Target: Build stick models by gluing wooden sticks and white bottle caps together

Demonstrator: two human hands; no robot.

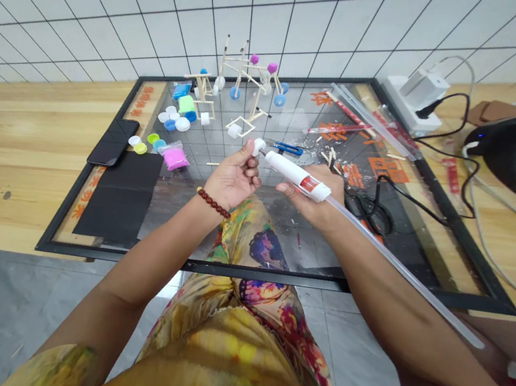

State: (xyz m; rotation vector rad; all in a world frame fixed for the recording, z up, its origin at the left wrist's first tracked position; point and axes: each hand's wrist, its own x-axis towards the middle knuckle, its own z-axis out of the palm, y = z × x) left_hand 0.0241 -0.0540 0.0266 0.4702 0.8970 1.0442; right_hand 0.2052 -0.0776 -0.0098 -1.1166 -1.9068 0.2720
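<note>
The person's left hand [239, 176] pinches a small white cap [259, 147] between thumb and fingertips, the other fingers curled in. The right hand [320, 197] is closed around a white glue gun [291, 173], its nozzle at the cap; whether they touch is hard to tell. A long clear glue stick [404, 272] runs out of the gun's back end, over the right forearm. The cap is held above a glass board [195, 208] with a black frame. Just beyond the cap lies a blue cutter [287, 148], and near it stands a small stick frame [248, 126]. To the left are a bag of pink clay [174, 157], a phone [114, 142] and black paper [120, 195]. 2 purple pieces [263, 63] top the sticks at the back.
</note>
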